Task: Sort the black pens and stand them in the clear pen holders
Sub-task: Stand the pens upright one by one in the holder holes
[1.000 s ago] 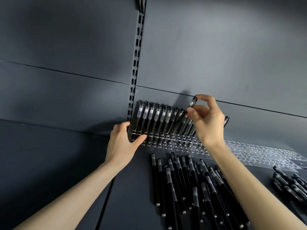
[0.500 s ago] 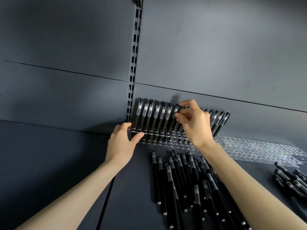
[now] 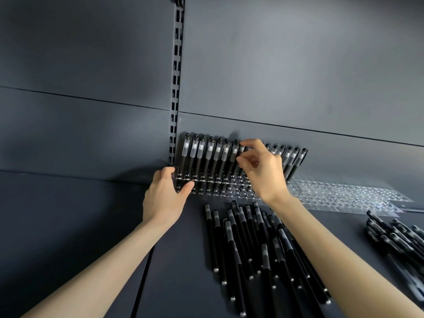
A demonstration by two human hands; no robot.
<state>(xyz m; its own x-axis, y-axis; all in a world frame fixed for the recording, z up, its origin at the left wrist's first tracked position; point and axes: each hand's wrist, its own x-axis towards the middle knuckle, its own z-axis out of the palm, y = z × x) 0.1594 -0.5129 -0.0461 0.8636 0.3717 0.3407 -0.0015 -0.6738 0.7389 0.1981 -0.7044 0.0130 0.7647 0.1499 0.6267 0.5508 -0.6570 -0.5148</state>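
A clear pen holder (image 3: 220, 183) stands against the back wall of a dark shelf, with several black pens (image 3: 202, 154) upright in its holes. My left hand (image 3: 164, 196) grips the holder's left end, thumb in front. My right hand (image 3: 261, 171) pinches the top of one standing black pen (image 3: 240, 150) in the middle of the row. More upright pens (image 3: 292, 159) show to the right of that hand. A pile of loose black pens (image 3: 252, 244) lies on the shelf in front.
Clear holders with open holes (image 3: 344, 193) lie further right along the wall. A second heap of black pens (image 3: 399, 239) sits at the right edge. A slotted upright rail (image 3: 176, 88) runs up the back wall. The dark shelf surface (image 3: 68, 226) stretches to the left.
My right hand brought a pen down from above the row into the holder and now pinches its top. My left hand stayed on the holder's left end.
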